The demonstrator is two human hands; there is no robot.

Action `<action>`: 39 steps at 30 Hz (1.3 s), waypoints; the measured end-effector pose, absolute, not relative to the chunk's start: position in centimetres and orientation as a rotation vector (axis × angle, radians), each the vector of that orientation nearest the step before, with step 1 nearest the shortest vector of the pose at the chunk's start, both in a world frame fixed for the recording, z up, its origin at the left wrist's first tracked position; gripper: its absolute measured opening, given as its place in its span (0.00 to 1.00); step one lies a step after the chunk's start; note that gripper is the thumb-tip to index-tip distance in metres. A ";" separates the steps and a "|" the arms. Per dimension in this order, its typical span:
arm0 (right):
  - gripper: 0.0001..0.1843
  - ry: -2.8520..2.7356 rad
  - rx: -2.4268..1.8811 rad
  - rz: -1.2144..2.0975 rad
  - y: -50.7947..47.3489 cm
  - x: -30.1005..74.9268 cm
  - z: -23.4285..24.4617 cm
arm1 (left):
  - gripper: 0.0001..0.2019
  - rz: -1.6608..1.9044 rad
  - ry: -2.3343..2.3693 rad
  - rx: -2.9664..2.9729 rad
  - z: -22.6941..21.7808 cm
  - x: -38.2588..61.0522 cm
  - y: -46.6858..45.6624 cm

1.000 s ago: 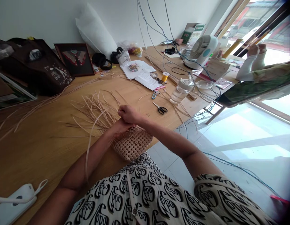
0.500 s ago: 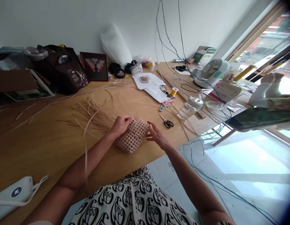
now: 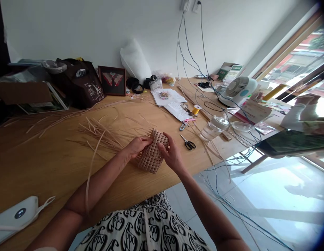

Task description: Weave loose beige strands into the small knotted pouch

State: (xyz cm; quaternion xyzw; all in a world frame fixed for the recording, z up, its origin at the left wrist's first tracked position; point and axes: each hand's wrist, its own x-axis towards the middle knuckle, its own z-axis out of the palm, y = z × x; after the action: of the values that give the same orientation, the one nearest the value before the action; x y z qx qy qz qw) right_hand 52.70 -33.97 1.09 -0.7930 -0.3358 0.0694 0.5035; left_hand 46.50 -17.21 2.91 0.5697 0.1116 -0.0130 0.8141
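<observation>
A small woven basket (image 3: 153, 157) in pinkish-tan strips stands tilted at the table's near edge, between my hands. Its long loose strips (image 3: 107, 134) fan out to the left over the wood. My left hand (image 3: 138, 147) is closed on the basket's upper left side, the fingertips partly hidden behind it. On the right side, my right hand (image 3: 171, 151) grips the rim and wall, thumb on the face towards me and fingers behind. One pale strip (image 3: 92, 164) arches across my left forearm.
Black-handled scissors (image 3: 188, 143) lie right of my right hand. Beyond them are a glass teapot (image 3: 216, 126), a yellow spool (image 3: 196, 110), papers (image 3: 177, 111) and a fan (image 3: 237, 91). A white power bank (image 3: 19, 218) is at near left; cables hang along the right. Another person's arm (image 3: 295, 116) shows at far right.
The basket has been turned, so a narrower side faces me. My right hand has closed in from its edge and now grips it. The view has tipped slightly upward.
</observation>
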 end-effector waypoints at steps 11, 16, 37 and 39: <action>0.14 -1.021 -2.127 -0.287 -32.7 54.5 6.7 | 0.17 0.042 0.163 1.319 3.3 46.2 -16.9; 0.13 -1.385 -2.282 0.225 -29.3 55.8 9.1 | 0.18 0.095 0.176 1.424 3.5 45.9 -17.9; 0.13 -1.034 -1.932 0.094 -30.7 58.2 5.3 | 0.14 -0.066 0.290 1.120 1.3 46.9 -18.2; 0.14 -1.001 -1.988 0.014 -31.7 58.6 4.8 | 0.13 -0.047 0.315 1.105 1.0 47.1 -18.1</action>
State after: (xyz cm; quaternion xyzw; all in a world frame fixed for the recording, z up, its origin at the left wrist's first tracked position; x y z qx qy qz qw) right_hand 58.57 -31.65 4.77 -0.8012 -0.4035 0.0055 0.4419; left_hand 47.07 -18.15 0.96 0.5225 0.1487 -0.0221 0.8393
